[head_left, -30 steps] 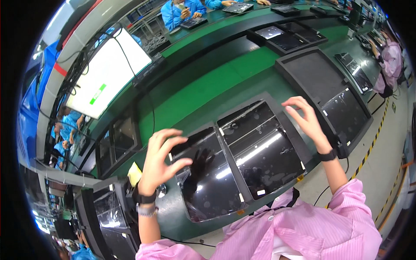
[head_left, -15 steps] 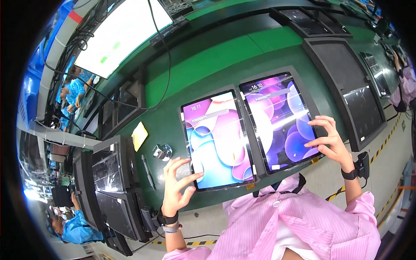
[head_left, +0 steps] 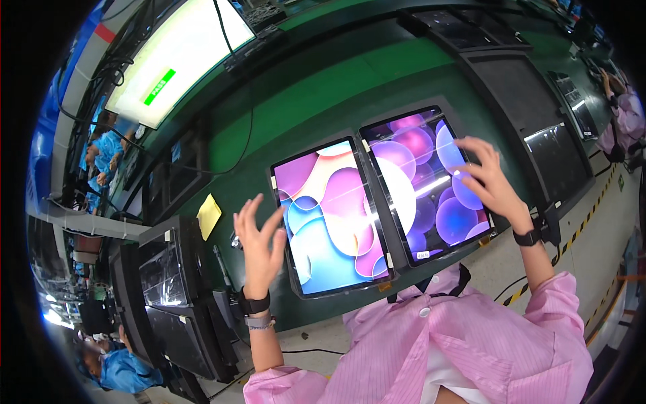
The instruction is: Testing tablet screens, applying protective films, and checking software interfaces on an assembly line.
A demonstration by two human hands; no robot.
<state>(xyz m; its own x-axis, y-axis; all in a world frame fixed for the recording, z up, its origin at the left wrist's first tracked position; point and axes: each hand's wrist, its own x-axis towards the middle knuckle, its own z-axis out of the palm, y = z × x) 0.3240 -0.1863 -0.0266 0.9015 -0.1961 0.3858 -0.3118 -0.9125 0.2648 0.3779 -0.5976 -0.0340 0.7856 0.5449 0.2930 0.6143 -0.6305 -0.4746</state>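
Two tablets lie side by side in a dark holder on a green workbench, both screens lit with pink, purple and blue bubbles. My left hand hovers open, fingers spread, just left of the left tablet, holding nothing. My right hand is over the right tablet, fingers spread, fingertips at or just above the right part of its screen. Both wrists carry dark bands, and my sleeves are pink.
Dark, unlit screens sit in trays at the lower left and along the bench at the right. A yellow note lies left of the tablets. A large white monitor stands behind. People in blue work at the left; another in pink works at the far right.
Both tablet screens went from dark to lit. My left hand lifted off the bench edge and opened beside the left tablet. My right hand moved up over the right tablet's screen.
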